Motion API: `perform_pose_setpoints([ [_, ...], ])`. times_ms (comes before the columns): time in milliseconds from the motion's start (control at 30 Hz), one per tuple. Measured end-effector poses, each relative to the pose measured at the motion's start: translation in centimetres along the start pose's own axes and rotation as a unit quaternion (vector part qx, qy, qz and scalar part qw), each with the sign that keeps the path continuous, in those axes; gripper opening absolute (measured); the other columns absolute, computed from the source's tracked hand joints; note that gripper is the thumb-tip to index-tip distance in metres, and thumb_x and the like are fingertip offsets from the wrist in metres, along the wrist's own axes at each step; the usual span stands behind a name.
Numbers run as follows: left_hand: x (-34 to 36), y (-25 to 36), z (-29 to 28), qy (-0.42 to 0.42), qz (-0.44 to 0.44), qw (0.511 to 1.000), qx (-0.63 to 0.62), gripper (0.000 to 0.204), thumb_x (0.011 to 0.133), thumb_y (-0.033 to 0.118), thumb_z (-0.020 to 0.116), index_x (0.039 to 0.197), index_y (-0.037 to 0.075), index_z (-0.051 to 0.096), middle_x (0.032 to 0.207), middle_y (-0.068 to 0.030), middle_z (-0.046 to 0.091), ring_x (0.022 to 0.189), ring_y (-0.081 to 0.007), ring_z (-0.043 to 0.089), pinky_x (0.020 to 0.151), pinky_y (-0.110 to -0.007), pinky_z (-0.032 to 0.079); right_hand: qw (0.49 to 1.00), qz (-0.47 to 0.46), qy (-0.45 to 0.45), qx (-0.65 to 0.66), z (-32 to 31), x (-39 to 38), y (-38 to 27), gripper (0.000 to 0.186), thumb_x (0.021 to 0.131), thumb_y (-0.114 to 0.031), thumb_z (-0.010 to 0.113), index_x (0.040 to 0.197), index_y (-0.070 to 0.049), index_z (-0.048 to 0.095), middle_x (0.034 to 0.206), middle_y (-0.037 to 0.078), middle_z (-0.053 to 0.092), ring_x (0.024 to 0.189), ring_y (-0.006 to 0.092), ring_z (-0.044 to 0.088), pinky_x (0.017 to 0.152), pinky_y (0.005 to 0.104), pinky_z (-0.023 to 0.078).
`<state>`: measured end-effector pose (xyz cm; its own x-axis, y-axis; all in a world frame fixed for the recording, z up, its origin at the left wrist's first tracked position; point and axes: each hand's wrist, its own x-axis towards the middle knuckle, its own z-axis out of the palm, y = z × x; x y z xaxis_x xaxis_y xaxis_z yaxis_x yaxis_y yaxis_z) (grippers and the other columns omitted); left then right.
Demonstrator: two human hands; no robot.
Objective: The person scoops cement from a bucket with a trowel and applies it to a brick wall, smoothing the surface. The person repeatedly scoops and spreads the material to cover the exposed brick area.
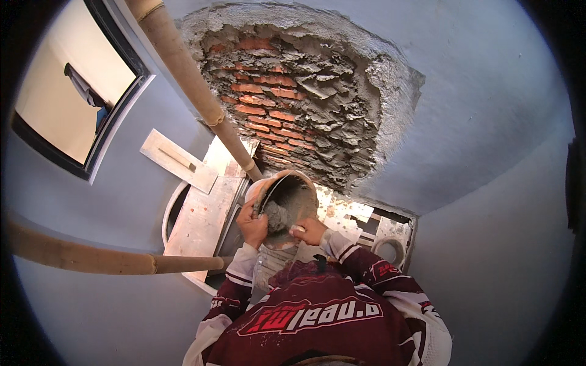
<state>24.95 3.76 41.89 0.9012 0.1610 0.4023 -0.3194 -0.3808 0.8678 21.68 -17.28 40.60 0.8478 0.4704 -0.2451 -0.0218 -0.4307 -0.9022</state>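
A bucket (311, 194) with mortar-smeared walls is tilted in front of me, its mouth toward me. Wet grey mortar (276, 215) lies in a lump inside it. My left hand (252, 227) is closed on the bucket's left rim. At the near right of the mouth, my right hand (312, 232) is closed around a tool with a pale, rounded handle end (297, 230); the rest of the tool cannot be made out. Beyond the bucket, the wall has a patch of bare red bricks (268, 104), with rough mortar (336, 110) spread over its right side.
A wooden float (177, 160) lies at the left on pale boards (198, 213). One bamboo pole (195, 85) slants down near the bucket; another bamboo pole (116, 257) crosses from the left. A round pale rim (389, 250) shows at right. A window frame (116, 116) is at upper left.
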Motion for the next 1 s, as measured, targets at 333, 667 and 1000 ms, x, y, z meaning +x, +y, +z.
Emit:
perform_pose_setpoints([
  [333,-0.6,0.0,1.4,-0.011,0.047,0.998,0.048,0.038,0.066,-0.002,0.057,0.102,-0.006,0.067,0.105,-0.0170,0.067,0.097,-0.0276,0.065,0.088,-0.031,0.048,0.883,0.119,0.091,-0.445,-6.0,-0.2,-2.6,0.020,0.087,-0.023,0.057,0.092,-0.008,0.069,0.092,0.018,0.071,0.086,0.0322,0.070,0.074,0.0441,0.055],
  [667,-1.2,-0.5,2.2,-0.004,-0.068,0.998,-0.008,0.041,0.069,-0.006,0.057,0.109,-0.004,0.066,0.108,-0.0105,0.067,0.095,-0.0177,0.064,0.087,-0.027,0.048,0.973,0.081,-0.044,-0.212,0.9,-0.8,5.1,0.043,0.088,-0.042,0.056,0.110,-0.007,0.066,0.092,0.022,0.069,0.087,0.0388,0.067,0.080,0.0472,0.052],
  [1000,-3.3,-4.4,6.5,0.030,-0.258,0.962,-0.087,0.038,0.072,-0.005,0.057,0.109,-0.008,0.062,0.095,-0.0057,0.066,0.082,-0.0129,0.061,0.074,-0.025,0.048,0.925,0.144,-0.054,-0.349,-6.6,-3.8,7.4,0.040,0.087,-0.038,0.057,0.111,-0.007,0.059,0.095,0.022,0.068,0.094,0.0389,0.065,0.081,0.0499,0.051],
])
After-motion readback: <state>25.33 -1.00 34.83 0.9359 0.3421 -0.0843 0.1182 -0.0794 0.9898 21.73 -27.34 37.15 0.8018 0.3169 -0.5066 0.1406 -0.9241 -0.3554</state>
